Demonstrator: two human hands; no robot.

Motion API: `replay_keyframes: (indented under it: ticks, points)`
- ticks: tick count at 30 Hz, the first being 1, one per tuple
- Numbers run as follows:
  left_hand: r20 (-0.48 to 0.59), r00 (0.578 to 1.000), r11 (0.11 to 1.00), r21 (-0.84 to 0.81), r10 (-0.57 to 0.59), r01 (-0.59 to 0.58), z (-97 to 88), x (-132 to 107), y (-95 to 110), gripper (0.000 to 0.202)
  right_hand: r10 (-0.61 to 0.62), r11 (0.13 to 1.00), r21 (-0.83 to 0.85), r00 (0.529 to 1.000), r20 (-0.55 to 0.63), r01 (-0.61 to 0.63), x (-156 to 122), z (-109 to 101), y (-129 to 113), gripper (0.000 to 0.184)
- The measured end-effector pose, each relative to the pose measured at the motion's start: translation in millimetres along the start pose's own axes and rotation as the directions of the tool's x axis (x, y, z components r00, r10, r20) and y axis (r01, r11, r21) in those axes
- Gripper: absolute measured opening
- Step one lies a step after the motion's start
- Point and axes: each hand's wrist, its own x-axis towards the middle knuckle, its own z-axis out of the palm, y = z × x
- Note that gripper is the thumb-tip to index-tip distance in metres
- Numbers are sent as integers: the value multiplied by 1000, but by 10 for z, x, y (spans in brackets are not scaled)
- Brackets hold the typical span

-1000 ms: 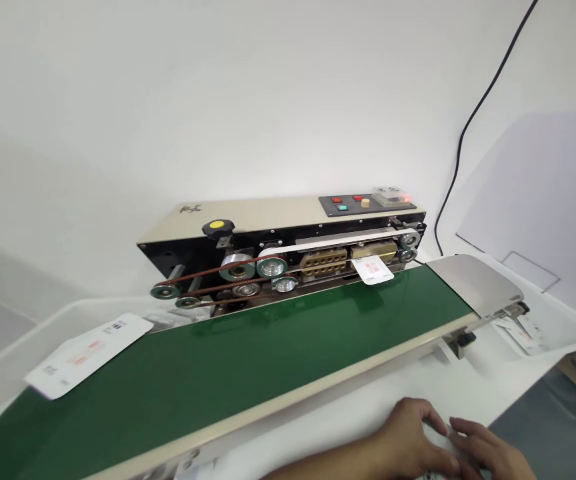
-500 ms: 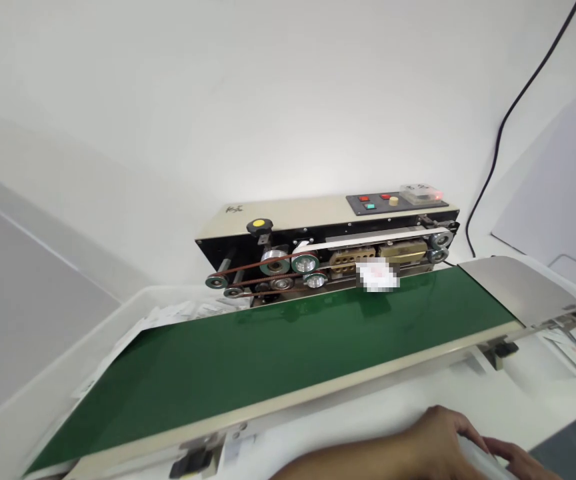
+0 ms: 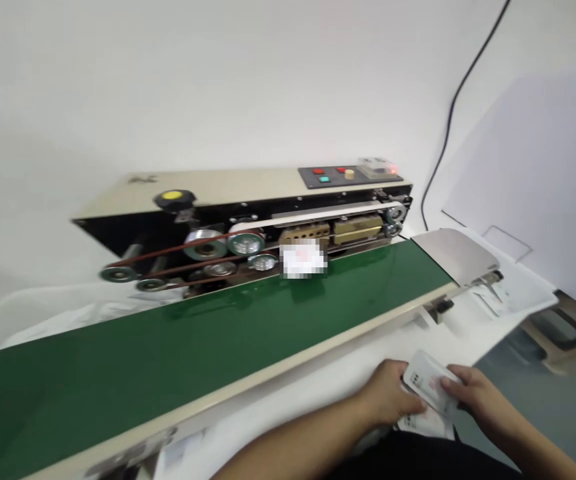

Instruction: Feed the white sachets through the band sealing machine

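Flat white printed packets (image 3: 427,375), by white bench (image 3: 451,341) edge: our left hand (image 3: 391,393), right hand (image 3: 474,395) grip them; slackness could drop one.

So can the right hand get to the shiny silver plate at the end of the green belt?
Probably yes: nothing seems to stand between the right hand and the silver plate, though that hand is holding a white packet.
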Motion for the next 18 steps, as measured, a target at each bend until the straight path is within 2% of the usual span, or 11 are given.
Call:
replay_keyframes:
  ticks: [3,6,8,10,12,14,16,18]
  points:
    - [-42,999,999,26,-18,20,18,-15,37,28,-17,997,73,998,-52,21,34,-19,-68,41]
    - [-112,991,992,94,-77,88,23,-29,55,32,-51,995,74,990,-135,61,-7,-103,-188,42]
    - [-128,987,985,135,-95,112,24,-40,67,32,-112,994,-28,977,-180,108,-102,-194,-330,41]
    - [-118,989,979,171,-87,107,23,-45,68,31,-211,963,-214,955,-209,166,-226,-293,-530,39]
    - [-105,989,975,187,-105,123,15,-32,39,32,-328,899,-375,915,-236,226,-329,-376,-761,37]
    - [-125,980,972,158,-153,172,-3,6,-23,34,-430,856,-430,857,-283,288,-360,-428,-978,36]
    - [-117,985,977,159,-124,141,-33,56,-97,35,-495,852,-379,793,-356,361,-294,-444,-1150,36]
    - [-123,990,970,224,-66,93,-74,97,-149,34,-517,856,-258,736,-437,447,-142,-424,-1279,37]
